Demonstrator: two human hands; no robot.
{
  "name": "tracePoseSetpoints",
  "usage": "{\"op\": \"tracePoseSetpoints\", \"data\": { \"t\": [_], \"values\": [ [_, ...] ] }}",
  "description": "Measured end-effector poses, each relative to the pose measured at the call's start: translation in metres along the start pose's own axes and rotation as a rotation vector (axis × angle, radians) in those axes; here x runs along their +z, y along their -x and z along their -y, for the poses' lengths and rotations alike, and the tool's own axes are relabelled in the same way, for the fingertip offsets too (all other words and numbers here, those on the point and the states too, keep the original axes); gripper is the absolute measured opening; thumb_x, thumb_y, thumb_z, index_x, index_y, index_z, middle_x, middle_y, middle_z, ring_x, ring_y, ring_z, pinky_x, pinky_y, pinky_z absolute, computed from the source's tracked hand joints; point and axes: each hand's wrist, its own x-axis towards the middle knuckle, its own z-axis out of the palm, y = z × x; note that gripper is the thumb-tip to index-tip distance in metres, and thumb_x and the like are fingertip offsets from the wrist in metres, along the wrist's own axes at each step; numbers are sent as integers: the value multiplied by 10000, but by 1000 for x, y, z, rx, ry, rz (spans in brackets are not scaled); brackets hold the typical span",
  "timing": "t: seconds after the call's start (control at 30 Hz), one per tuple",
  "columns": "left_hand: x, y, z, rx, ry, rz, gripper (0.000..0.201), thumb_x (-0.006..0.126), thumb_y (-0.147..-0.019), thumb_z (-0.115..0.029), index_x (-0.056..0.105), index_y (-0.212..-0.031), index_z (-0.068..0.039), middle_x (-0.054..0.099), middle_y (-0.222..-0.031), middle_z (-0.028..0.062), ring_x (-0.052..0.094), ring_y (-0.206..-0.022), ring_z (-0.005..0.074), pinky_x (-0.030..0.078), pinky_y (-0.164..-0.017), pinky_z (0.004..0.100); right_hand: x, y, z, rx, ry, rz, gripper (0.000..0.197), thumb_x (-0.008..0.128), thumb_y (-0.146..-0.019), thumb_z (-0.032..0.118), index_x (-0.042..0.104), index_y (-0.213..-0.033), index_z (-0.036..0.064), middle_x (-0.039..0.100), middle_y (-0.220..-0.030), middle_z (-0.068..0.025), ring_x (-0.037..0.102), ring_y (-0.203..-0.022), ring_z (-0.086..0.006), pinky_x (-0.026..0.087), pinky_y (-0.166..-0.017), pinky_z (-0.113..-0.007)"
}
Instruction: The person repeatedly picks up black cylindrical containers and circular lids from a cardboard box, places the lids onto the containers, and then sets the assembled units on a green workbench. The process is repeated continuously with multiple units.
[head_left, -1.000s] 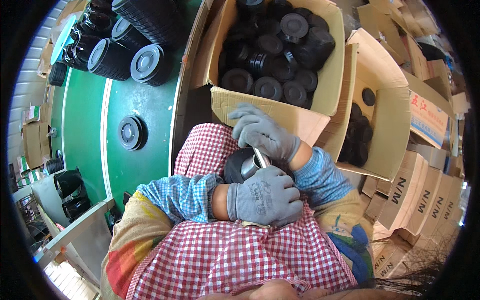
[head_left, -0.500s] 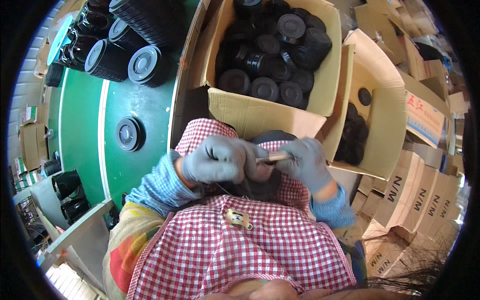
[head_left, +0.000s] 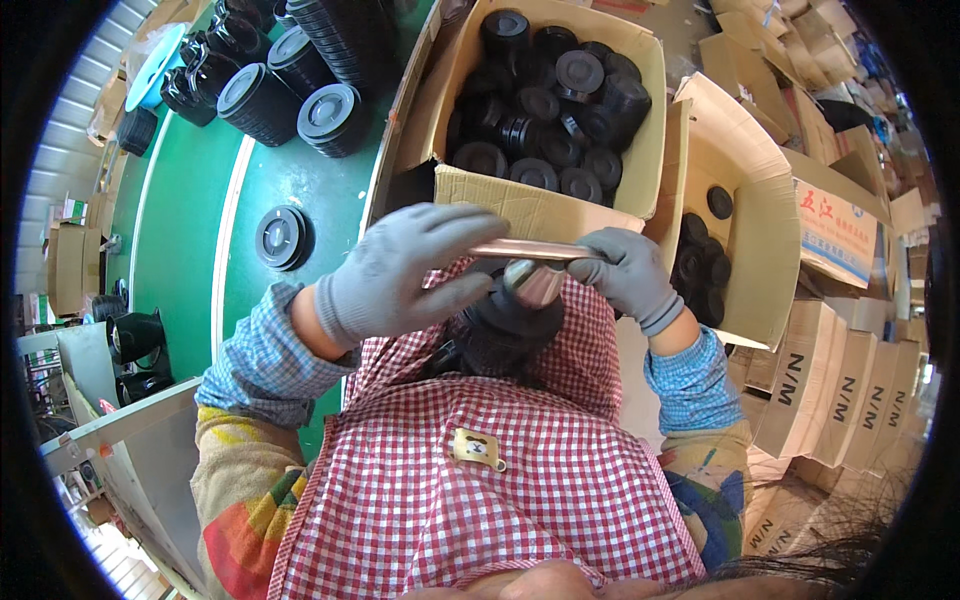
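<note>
A thin copper-coloured metal piece (head_left: 535, 249), seen edge-on, is held level in front of my lap. A shiny flared metal part (head_left: 537, 284) shows just below it; whether the two are joined I cannot make out. My right hand (head_left: 632, 278), in a grey glove, pinches the piece's right end. My left hand (head_left: 395, 265), gloved alike, is at its left end with straight fingers above and the thumb lower, spread apart. Under the metal parts, black round pieces (head_left: 510, 335) rest on my lap against the red checked apron (head_left: 480, 500).
Ahead stands a cardboard box (head_left: 540, 200) full of black round lids. To its right is another box (head_left: 745, 290) with several more. On the green table (head_left: 180, 260) at left lie a black disc (head_left: 282, 238) and stacks of lids (head_left: 330, 118). Cartons (head_left: 830, 390) pile up at right.
My left hand has opened and drawn away to the left. The copper-coloured piece has risen and now shows more of its length in my right hand. The view has shifted slightly.
</note>
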Motion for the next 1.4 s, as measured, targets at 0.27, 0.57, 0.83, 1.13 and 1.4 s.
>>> {"op": "tracePoseSetpoints", "data": {
  "t": [0.27, 0.57, 0.83, 1.13, 1.4],
  "values": [
    [25, -11, 52, -89, -87, 228, 286, 629, -959, -221, 694, -1190, -65, 713, -1039, 168, 693, -935, 368, 553, -825, 433, 17, 8, 18, 49, 248, 33, 472, 640, -903, 565, 736, -950, 105, 706, -855, -156, 691, -801, -360, 536, -692, -459],
    [23, -27, 81, -143, 22, 373, 274, 654, -966, -206, 696, -1188, -51, 719, -1063, 161, 705, -954, 334, 563, -853, 416, -12, -18, 39, 48, 355, 461, 424, 564, -972, 524, 688, -937, 120, 689, -801, -167, 688, -753, -366, 524, -663, -476],
    [-3, -23, 51, -145, -227, 215, 265, 724, -898, -227, 690, -1110, -70, 683, -942, 150, 691, -867, 332, 541, -738, 419, -27, -37, 35, -150, 116, 106, 410, 638, -970, 418, 691, -1135, 46, 715, -924, -184, 699, -803, -327, 553, -720, -415],
    [-52, 160, 129, -774, -474, -442, 254, 716, -879, -204, 701, -1088, -60, 697, -953, 178, 685, -874, 372, 538, -757, 441, 52, 11, 7, -179, -162, -115, 446, 551, -1041, 342, 648, -1282, -20, 664, -1276, -204, 621, -1205, -374, 468, -1048, -430],
    [-32, 173, 241, -862, -601, -229, 251, 669, -926, -273, 696, -1134, -136, 694, -1061, 142, 650, -956, 363, 516, -819, 459, 82, 18, 12, -97, -431, -101, 552, 420, -1087, 435, 613, -1337, -19, 618, -1347, -203, 565, -1289, -345, 423, -1109, -416]
  ]
}}
